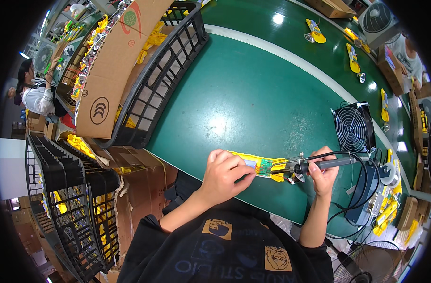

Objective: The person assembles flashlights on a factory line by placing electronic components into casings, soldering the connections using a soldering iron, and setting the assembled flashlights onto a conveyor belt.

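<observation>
My left hand [228, 173] has its fingers closed over the left end of a long yellow plastic housing [278, 177] near the table's front edge. Inside the housing sit a small green circuit board [264, 166] with thin wires and a pale bluish part beside it. In my right hand [323, 177] is a soldering iron [333, 163] with a dark grip, its front end pointing left over the board. Whether the tip touches the board cannot be made out. A shiny round reflector [298, 178] lies at the housing's right end, partly hidden beneath the iron.
A small black fan [353, 128] stands on the green table [244, 94], behind a blue-grey box [364, 200] with cables and a wire spool [390, 175]. A black crate [149, 101] with cardboard borders the left. Yellow housings [315, 33] lie on the green conveyor [253, 14] beyond.
</observation>
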`<move>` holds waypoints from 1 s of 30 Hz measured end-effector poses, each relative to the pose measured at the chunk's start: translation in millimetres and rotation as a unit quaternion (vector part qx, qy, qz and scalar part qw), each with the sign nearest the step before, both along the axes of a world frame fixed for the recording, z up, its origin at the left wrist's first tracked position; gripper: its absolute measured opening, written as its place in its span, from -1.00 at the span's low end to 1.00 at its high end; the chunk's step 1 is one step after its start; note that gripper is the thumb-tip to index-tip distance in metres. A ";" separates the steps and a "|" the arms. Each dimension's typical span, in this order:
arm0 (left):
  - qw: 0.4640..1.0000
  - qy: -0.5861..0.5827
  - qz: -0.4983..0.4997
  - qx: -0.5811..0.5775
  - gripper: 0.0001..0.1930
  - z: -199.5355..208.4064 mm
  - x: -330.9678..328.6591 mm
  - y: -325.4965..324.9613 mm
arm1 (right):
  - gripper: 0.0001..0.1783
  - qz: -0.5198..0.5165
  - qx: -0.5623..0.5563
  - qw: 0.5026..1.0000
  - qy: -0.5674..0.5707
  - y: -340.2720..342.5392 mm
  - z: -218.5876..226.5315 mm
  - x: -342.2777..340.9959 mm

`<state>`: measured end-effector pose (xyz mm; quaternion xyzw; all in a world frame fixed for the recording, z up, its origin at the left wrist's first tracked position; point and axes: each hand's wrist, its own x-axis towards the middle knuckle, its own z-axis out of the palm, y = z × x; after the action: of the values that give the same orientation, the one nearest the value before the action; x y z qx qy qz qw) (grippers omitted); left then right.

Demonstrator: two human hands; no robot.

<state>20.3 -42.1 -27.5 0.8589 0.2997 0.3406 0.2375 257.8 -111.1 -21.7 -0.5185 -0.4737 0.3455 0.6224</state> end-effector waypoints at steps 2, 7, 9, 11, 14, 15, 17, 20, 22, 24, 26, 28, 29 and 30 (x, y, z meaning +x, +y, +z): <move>1.000 0.000 0.001 -0.002 -0.88 -0.2 -0.3 0.6 | -0.85 0.003 0.012 0.999 0.033 2.7 7.6 -0.6; 1.000 -0.003 -0.001 -0.004 -0.88 -0.4 -0.1 0.7 | -0.84 -0.004 0.024 0.999 0.041 4.7 12.9 -2.0; 1.000 -0.004 0.001 -0.004 -0.88 -0.6 0.0 0.4 | -0.85 0.000 0.019 0.999 0.035 4.1 11.0 -2.3; 1.000 -0.004 0.002 -0.004 -0.88 -0.7 0.0 0.1 | -0.85 0.005 0.014 0.999 0.028 4.0 11.1 -2.8; 1.000 -0.005 0.000 -0.008 -0.88 -1.1 0.0 0.1 | -0.84 -0.008 0.023 0.999 0.030 4.0 13.3 -3.1; 1.000 -0.008 -0.002 -0.010 -0.88 -1.9 0.1 0.4 | -0.83 -0.017 0.028 0.999 0.035 3.6 13.3 -2.0; 1.000 -0.011 -0.004 -0.012 -0.88 -2.9 0.1 0.4 | -0.83 -0.025 0.034 0.998 0.040 3.3 12.7 0.4; 1.000 -0.017 -0.003 -0.010 -0.87 -4.7 0.5 -0.5 | -0.81 -0.039 0.052 0.997 0.042 3.8 11.1 2.9; 1.000 -0.026 -0.002 -0.008 -0.86 -7.3 1.2 -0.6 | -0.81 -0.052 0.060 0.995 0.055 4.3 11.5 3.2; 1.000 -0.028 -0.002 -0.006 -0.86 -7.8 1.5 -0.4 | -0.80 -0.054 0.054 0.995 0.057 4.1 10.5 5.2; 1.000 -0.030 -0.001 -0.004 -0.85 -7.9 0.2 -0.4 | -0.80 -0.055 0.049 0.995 0.060 3.9 11.1 6.4; 1.000 -0.020 -0.003 -0.013 -0.83 -6.8 -3.5 -0.9 | -0.79 -0.061 0.031 0.995 0.065 4.2 13.4 6.0; 1.000 -0.020 -0.002 -0.011 -0.83 -6.4 -5.2 0.6 | -0.79 -0.061 0.034 0.995 0.066 4.4 13.8 6.1; 0.998 -0.050 -0.008 -0.026 -0.76 -5.5 -8.4 2.3 | -0.79 -0.081 0.033 0.994 0.063 5.0 14.1 5.9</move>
<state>11.9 -39.8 -33.0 0.8369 0.2896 0.3730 0.2768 263.8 -106.1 -7.7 -0.5114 -0.4018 0.3100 0.6935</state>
